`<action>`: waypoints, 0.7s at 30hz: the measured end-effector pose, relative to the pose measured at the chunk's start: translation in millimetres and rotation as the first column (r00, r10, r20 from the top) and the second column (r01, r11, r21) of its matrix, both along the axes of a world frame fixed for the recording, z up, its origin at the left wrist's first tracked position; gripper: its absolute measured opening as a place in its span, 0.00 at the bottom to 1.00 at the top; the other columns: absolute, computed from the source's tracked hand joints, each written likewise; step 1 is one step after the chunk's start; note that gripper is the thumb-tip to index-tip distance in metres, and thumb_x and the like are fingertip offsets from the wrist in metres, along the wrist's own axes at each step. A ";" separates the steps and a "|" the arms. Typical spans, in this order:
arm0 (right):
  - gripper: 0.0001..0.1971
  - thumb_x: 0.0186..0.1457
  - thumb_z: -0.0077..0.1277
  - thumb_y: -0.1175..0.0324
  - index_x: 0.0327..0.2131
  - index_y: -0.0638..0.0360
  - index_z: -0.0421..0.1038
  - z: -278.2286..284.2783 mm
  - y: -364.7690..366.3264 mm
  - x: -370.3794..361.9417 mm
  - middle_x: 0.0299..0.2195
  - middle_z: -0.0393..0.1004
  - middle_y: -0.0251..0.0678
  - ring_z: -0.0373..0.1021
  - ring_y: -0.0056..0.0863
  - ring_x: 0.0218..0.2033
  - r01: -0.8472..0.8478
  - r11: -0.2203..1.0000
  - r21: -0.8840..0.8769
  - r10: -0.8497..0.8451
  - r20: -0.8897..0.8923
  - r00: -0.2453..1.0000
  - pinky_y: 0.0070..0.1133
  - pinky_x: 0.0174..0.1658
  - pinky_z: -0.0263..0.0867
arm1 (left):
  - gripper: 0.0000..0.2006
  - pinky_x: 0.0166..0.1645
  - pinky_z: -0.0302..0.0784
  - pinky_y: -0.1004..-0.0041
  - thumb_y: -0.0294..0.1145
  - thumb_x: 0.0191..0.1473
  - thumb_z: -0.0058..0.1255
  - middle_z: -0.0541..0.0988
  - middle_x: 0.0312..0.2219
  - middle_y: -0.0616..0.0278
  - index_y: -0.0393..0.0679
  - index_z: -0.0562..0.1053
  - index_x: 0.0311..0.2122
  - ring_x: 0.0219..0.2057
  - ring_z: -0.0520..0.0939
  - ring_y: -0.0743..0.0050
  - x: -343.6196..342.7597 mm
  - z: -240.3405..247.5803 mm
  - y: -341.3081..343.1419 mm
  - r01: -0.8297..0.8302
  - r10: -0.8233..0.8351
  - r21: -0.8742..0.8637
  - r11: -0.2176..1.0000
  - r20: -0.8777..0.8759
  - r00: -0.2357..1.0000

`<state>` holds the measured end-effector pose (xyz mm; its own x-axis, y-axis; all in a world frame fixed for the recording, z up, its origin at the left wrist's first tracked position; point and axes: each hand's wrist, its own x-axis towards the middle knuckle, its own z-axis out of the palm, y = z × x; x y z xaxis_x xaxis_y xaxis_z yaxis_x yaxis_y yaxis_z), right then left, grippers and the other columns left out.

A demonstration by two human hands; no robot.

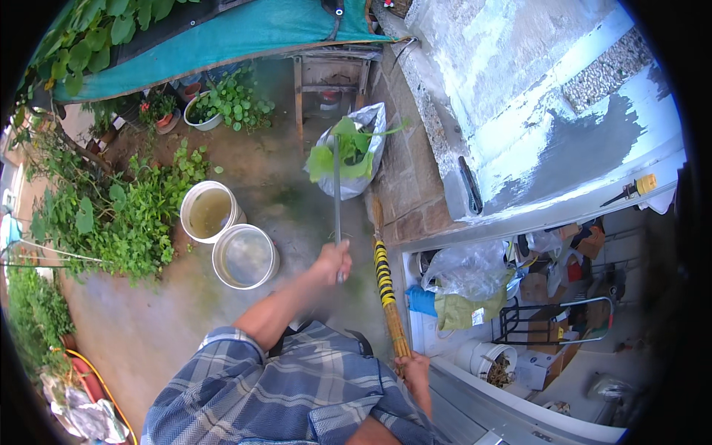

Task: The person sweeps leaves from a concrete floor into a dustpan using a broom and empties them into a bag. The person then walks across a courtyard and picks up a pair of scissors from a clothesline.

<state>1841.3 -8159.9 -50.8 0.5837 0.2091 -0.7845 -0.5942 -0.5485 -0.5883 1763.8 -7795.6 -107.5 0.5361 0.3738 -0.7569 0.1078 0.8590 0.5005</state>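
Note:
My left hand [332, 263] is closed round the near end of a long, thin grey rod [337, 185], which points away from me. At its far end are large green leaves [322, 161], over the mouth of a white woven sack [374, 126]. Whether the rod grips the leaves or only overlaps them, I cannot tell. On the right, my right hand [415, 371] is wrapped round a broom [397, 326] of bundled tan stalks. Yellow and black tape [383, 271] binds its middle, and its thin end slants away toward the stone wall.
Two white buckets [245, 257] of liquid stand left of centre on wet concrete [148, 326]. Dense plants [119, 215] fill the left side, below a teal tarp [222, 44]. A stone wall [415, 170] and a cluttered doorway with a hand truck [530, 322] lie right.

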 end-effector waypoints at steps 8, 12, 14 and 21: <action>0.02 0.45 0.52 0.80 0.26 0.66 0.71 -5.0 11.9 12.5 0.15 0.66 0.32 0.60 0.22 0.09 -0.066 0.998 -0.004 0.066 0.041 0.997 0.22 0.11 0.52 | 0.20 0.18 0.70 0.60 0.45 0.60 0.47 0.73 0.16 0.54 0.36 0.69 0.26 0.14 0.74 0.60 14.4 -22.2 53.1 0.221 -0.044 0.394 0.892 -0.412 0.910; 0.00 0.46 0.50 0.79 0.24 0.65 0.70 13.4 14.9 9.4 0.14 0.66 0.31 0.61 0.21 0.10 -0.027 0.999 -0.040 0.027 0.005 1.000 0.21 0.12 0.52 | 0.19 0.35 0.76 0.53 0.44 0.57 0.50 0.79 0.29 0.41 0.33 0.73 0.35 0.30 0.81 0.44 -3.1 -32.7 48.0 0.507 0.101 0.610 0.609 -0.694 0.713; 0.01 0.45 0.50 0.78 0.23 0.64 0.69 11.6 4.2 0.8 0.14 0.65 0.31 0.62 0.21 0.11 -0.036 0.999 -0.034 0.037 0.025 0.999 0.20 0.12 0.52 | 0.18 0.43 0.76 0.52 0.44 0.57 0.50 0.79 0.34 0.39 0.33 0.74 0.36 0.38 0.80 0.40 -27.5 -48.6 54.3 0.600 0.134 0.610 0.518 -0.750 0.647; 0.04 0.43 0.53 0.76 0.26 0.65 0.71 5.9 -0.9 -4.4 0.16 0.67 0.31 0.63 0.21 0.13 -0.078 0.996 -0.034 0.078 0.002 0.997 0.20 0.15 0.55 | 0.17 0.46 0.74 0.51 0.43 0.57 0.50 0.79 0.35 0.39 0.35 0.74 0.36 0.40 0.79 0.39 -45.1 -26.9 82.3 0.688 0.061 0.616 0.383 -0.760 0.647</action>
